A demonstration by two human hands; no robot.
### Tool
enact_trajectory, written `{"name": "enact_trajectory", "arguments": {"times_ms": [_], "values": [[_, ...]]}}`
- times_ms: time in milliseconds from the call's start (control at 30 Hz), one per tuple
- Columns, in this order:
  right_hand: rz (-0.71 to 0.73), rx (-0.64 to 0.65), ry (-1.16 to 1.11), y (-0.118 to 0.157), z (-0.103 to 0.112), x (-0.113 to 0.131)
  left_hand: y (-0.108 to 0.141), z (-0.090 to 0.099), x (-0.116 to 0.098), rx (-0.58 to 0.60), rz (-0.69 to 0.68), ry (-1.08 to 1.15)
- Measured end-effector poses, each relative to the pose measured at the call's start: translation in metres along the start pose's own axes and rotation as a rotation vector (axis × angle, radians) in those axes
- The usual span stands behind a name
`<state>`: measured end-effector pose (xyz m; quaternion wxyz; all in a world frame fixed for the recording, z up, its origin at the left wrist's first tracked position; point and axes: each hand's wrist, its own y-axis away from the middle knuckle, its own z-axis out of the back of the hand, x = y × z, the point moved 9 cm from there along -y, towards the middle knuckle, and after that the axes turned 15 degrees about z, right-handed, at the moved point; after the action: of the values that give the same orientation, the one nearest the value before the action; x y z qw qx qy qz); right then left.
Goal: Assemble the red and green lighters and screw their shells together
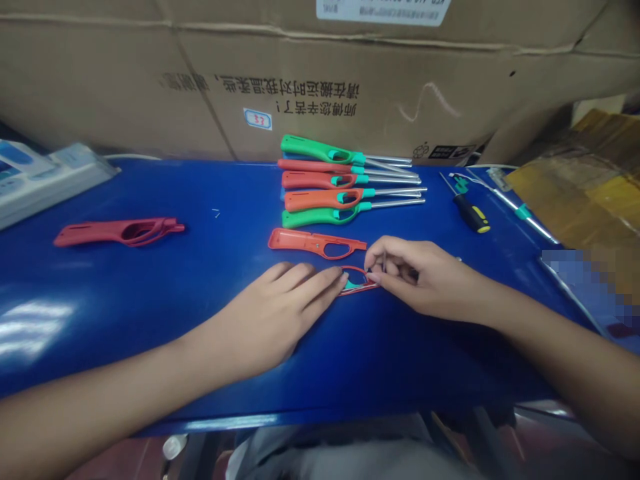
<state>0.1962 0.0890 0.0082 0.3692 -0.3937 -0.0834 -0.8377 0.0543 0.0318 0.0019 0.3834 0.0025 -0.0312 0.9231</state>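
Note:
On the blue table, a red lighter shell (358,291) with a teal trigger (354,282) lies mostly covered by my hands. My left hand (287,310) is closed over its handle part, thumb hidden and fingertips pressed near the trigger opening. At the shell's right end, my right hand (425,273) pinches with thumb and forefinger; a small dark piece shows there, too small to name. Just behind lies another red half shell (310,241), hollow side up. Farther back, several finished-looking lighters (320,199), green, red and orange, lie in a row with metal tubes pointing right.
A dark red shell (110,232) lies at left, near two tiny pins (216,213). At right are a black-yellow screwdriver (473,213), a metal tube with a teal piece (523,212) and a taped brown package (585,180). A cardboard box (125,87) walls the back; a power strip (55,180) stands left.

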Motion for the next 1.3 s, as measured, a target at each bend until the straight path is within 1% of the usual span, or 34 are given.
{"name": "enact_trajectory", "arguments": {"times_ms": [100, 233, 367, 467, 567, 700, 833, 933, 1100, 1300], "values": [[0.019, 0.052, 0.048, 0.001, 0.0, 0.004, 0.002, 0.0, -0.002, -0.015, -0.018, -0.011], [0.101, 0.056, 0.085, -0.001, -0.001, 0.01, 0.003, -0.002, 0.001, -0.002, -0.008, 0.014], [0.147, 0.077, 0.082, -0.001, -0.002, 0.014, 0.002, 0.0, 0.002, -0.03, -0.014, 0.038], [0.146, 0.104, 0.124, 0.002, 0.006, 0.014, 0.002, 0.003, 0.002, -0.05, -0.02, 0.029], [0.148, 0.118, 0.24, 0.006, 0.017, 0.011, 0.003, 0.006, 0.003, -0.072, -0.022, 0.046], [0.159, 0.209, 0.314, 0.008, 0.017, 0.006, 0.003, 0.005, 0.006, -0.082, -0.013, 0.101], [0.217, 0.196, 0.357, 0.008, 0.017, 0.012, 0.003, 0.001, 0.008, -0.06, -0.001, 0.118], [0.264, 0.206, 0.448, 0.01, 0.014, 0.019, 0.003, 0.003, 0.007, -0.079, -0.017, 0.12], [0.375, 0.276, 0.7, 0.014, 0.003, 0.032, 0.003, 0.005, 0.005, -0.094, -0.034, 0.097], [0.409, 0.398, 0.877, 0.019, -0.016, 0.043, 0.003, 0.003, 0.006, -0.102, -0.033, 0.131]]}}
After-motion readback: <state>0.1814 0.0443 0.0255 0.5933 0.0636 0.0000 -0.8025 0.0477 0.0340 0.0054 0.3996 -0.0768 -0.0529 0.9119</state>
